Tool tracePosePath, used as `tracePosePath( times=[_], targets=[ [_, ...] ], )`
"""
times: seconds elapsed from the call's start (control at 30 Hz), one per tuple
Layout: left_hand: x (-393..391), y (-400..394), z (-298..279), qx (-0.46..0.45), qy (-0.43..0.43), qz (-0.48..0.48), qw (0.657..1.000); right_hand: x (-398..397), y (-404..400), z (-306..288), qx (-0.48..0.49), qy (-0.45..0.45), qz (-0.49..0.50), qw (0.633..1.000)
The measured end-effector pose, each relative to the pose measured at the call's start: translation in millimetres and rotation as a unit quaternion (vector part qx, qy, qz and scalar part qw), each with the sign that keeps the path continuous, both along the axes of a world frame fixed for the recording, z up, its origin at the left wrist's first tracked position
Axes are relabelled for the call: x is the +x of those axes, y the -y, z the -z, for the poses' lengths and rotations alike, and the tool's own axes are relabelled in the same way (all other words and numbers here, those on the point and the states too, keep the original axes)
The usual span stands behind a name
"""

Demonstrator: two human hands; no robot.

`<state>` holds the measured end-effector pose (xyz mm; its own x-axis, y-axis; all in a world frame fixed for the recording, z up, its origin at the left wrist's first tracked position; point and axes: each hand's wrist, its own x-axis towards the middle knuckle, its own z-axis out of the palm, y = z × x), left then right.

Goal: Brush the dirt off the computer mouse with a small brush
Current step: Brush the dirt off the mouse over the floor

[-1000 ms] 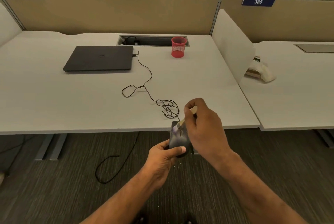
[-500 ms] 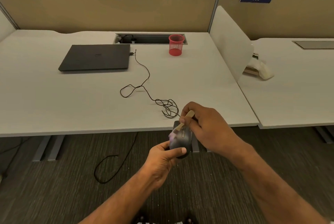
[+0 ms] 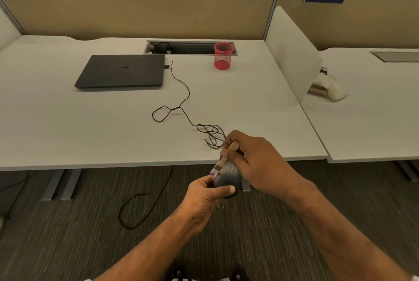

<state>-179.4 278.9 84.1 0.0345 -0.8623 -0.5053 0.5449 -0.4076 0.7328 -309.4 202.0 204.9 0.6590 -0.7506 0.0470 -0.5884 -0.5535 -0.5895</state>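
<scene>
**Brush on the mouse, held just off the desk edge**

The left hand (image 3: 205, 199) grips the computer mouse (image 3: 227, 177) from below and from the near side, its thumb lying across the mouse's near end and the fingers curled under it. The mouse is dark, its top turned up toward the camera, and it hangs in the air in front of the desk (image 3: 68, 126) — just past the desk's front edge, above the carpet (image 3: 68, 235).

The right hand (image 3: 256, 162) pinches the small brush (image 3: 223, 159) by its pale wooden handle, fingers curled round it. The handle slants up and away from the mouse; the bristle end, blurred, is at the mouse's left side, right by the left hand's fingers. Whether the bristles actually touch the shell cannot be told through the blur.

From the mouse a thin black cable (image 3: 181, 104) runs back over the desk, first in a tangle just behind the right hand, then in a loose loop, then on to the right side of a closed black laptop (image 3: 122, 71) — further back on the desk and to the left of the mouse. A red mesh cup (image 3: 222, 55) stands at the back of the desk, almost straight behind the mouse, beside an open cable slot (image 3: 188, 47). Another black cord (image 3: 133, 210) lies looped on the carpet, left of the left forearm.
</scene>
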Motion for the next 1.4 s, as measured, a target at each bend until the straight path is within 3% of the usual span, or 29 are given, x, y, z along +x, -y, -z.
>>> tracePosePath(
  times=[0.13,0.27,0.4,0.5,0.67,0.8,1.03,1.23,1.4],
  targets=[
    [-1,-1,1,-0.005,0.011,0.003,1.000,4,-1,-5,-0.018,0.022,-0.007,1.000],
    [1,-2,2,-0.033,0.014,0.016,0.999,12,-11,-10,-0.012,-0.071,-0.079,0.994],
    [0,1,2,-0.028,0.007,0.013,1.000,21,-14,-8,-0.075,-0.118,-0.072,0.988],
    [1,2,2,-0.012,0.005,0.014,1.000,15,-5,-11,-0.093,-0.059,-0.026,0.994],
    [6,1,0,0.001,-0.055,0.002,0.998,-11,14,-17,-0.020,0.066,0.017,0.997],
    [8,-1,-4,-0.002,-0.075,0.025,0.997,-21,18,-11,0.056,0.011,-0.011,0.998],
    [6,-3,-10,0.010,-0.061,0.037,0.997,-17,22,1,0.020,0.091,0.024,0.995],
    [6,-7,-7,0.009,-0.057,0.038,0.998,-16,33,-7,0.055,-0.019,-0.046,0.997],
    [3,-10,-8,0.018,-0.044,0.038,0.998,-6,33,1,0.019,0.035,-0.017,0.999]
  ],
)
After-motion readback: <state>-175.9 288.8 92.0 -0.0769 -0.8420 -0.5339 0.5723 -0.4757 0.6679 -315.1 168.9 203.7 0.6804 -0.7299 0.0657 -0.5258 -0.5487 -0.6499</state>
